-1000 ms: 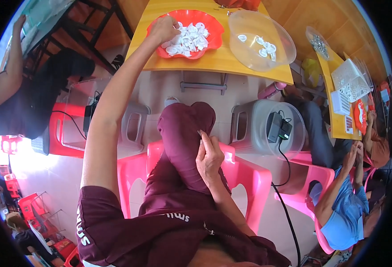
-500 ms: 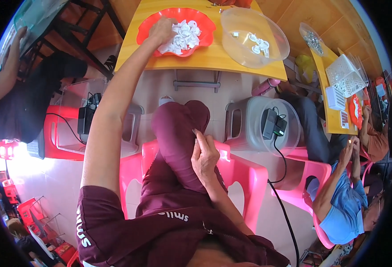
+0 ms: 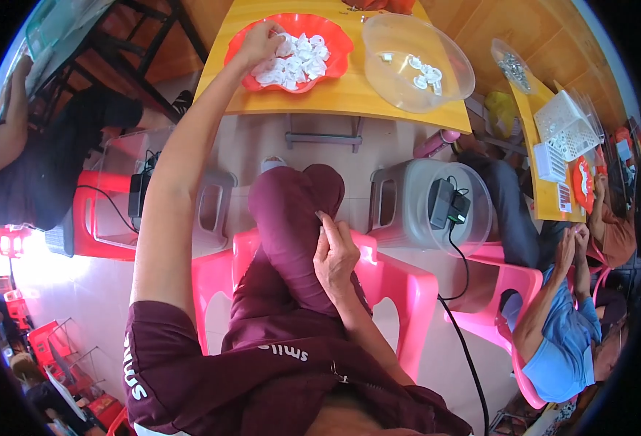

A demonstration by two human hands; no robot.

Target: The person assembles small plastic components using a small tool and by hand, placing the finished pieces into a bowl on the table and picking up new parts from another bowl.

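Bowl (image 3: pixel 344 52) Left, Basin (image 3: pixel 379 73) Right

Both sit on the table (image 3: pixel 357 104) before me. Loose plastic parts (image 3: pixel 304 62) lie heaped in the bowl, with my left hand (image 3: pixel 264 43) at its left side; a few more parts (image 3: pixel 427 75) lie in the basin. My right hand (image 3: pixel 337 256) is over my thigh. My armchair (image 3: pixel 411 298) stands between two stools, left (image 3: pixel 219 207) and right (image 3: pixel 387 207); a tub (image 3: pixel 482 225) on the right one holds a power adapter (image 3: pixel 441 203). Farther right, another table (image 3: pixel 544 203) bears baskets (image 3: pixel 564 120).
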